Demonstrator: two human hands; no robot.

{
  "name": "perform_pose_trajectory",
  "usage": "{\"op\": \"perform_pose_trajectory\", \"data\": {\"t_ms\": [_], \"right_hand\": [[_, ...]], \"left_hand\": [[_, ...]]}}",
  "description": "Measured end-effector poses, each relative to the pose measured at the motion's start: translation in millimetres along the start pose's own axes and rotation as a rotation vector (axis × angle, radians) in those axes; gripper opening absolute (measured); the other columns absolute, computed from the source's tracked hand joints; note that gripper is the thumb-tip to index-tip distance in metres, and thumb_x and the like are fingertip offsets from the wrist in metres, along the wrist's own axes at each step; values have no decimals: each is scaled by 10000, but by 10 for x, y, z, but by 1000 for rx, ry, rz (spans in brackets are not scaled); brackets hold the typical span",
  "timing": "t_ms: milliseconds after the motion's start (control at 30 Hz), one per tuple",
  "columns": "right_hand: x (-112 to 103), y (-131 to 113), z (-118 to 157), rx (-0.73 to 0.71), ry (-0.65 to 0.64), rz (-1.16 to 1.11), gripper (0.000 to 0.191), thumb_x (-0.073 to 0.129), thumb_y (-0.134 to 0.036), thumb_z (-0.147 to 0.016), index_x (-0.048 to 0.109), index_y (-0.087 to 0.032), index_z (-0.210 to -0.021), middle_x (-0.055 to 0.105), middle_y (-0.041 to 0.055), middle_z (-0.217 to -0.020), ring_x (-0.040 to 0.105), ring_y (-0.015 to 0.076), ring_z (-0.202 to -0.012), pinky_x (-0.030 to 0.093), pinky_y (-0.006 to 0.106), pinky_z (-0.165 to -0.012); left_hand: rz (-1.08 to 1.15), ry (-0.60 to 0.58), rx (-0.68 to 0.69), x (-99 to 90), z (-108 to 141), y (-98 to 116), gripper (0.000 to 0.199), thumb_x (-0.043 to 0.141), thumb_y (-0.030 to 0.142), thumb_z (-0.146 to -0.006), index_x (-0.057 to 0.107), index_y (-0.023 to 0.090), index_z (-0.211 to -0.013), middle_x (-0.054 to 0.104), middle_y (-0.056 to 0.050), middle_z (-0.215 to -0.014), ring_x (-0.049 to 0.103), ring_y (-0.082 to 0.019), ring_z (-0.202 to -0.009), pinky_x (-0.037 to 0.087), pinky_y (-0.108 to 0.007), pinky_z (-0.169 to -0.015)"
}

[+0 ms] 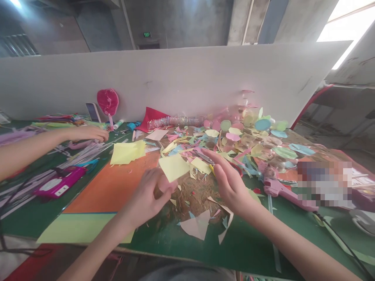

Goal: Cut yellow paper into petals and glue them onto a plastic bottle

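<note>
Between the thumb and fingers of my left hand (155,189) is a pale yellow paper piece (175,167), held up above the table. My right hand (230,181) is around a pair of scissors (204,157). Their metal blades point left, toward the paper, and a bit of yellow handle shows by my thumb; my fingers hide much of the rest. The blades look apart from the held paper. Just behind lies another yellow paper piece (201,165). A stack of yellow paper squares (128,152) rests on an orange sheet (108,187) to the left.
Paper scraps (195,224) litter the green table (164,249). A pink glue gun (288,195) lies at right. Another person's hand (89,133) reaches in from the left, near a pink fan (108,102) and a magenta device (61,182). A white partition (175,82) bounds the back.
</note>
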State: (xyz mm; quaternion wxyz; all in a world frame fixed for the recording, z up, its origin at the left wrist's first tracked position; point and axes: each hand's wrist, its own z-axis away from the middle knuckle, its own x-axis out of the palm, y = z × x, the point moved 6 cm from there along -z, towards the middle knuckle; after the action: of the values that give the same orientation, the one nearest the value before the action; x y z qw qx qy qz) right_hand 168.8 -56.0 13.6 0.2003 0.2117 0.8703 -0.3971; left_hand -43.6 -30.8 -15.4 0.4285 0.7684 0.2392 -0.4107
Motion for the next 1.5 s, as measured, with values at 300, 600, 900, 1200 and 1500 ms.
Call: {"op": "perform_pose_trajectory", "data": {"t_ms": [300, 600, 900, 1200, 1500], "right_hand": [[-54, 86, -34, 159, 74, -5, 389, 295, -401, -1044, 532, -226, -1297, 612, 96, -1336, 551, 218, -1272, 470, 393, -1039], [183, 174, -30, 12, -165, 481, 300, 381, -137, -986, 610, -180, -1174, 653, 128, -1243, 619, 261, -1130, 533, 424, -912], [247, 229, 6, -27, -248, 599, 256, 411, -130, -986, 644, -170, -1085, 673, 129, -1163, 599, 269, -1097, 518, 436, -885], [269, 274, 5, -14, -319, 751, 211, 452, -80, -953, 637, -174, -917, 660, 101, -992, 552, 237, -883, 454, 356, -737], [247, 256, -6, -14, -286, 763, 213, 445, -142, -981, 632, -176, -883, 637, 93, -930, 522, 229, -844, 432, 349, -724]], "left_hand": [[-110, 135, -63, -526, 60, -108, 368, 510, 481, -907, 540, 244, -1186, 598, -62, -1235, 565, -252, -1171, 474, -352, -967], [-141, 136, -117, -508, 49, -219, 397, 534, 513, -882, 519, 252, -1180, 605, -56, -1225, 619, -236, -1094, 516, -312, -860], [-132, 128, -89, -502, 45, -218, 370, 501, 478, -906, 500, 255, -1201, 570, -62, -1248, 579, -240, -1160, 491, -328, -927], [-158, 82, -100, -630, 67, -101, 397, 536, 525, -861, 512, 304, -1190, 615, -32, -1247, 628, -258, -1105, 531, -361, -885], [-287, 100, -58, -692, 46, -6, 492, 520, 562, -875, 519, 364, -1326, 622, -9, -1307, 616, -265, -1131, 537, -366, -886]]}}
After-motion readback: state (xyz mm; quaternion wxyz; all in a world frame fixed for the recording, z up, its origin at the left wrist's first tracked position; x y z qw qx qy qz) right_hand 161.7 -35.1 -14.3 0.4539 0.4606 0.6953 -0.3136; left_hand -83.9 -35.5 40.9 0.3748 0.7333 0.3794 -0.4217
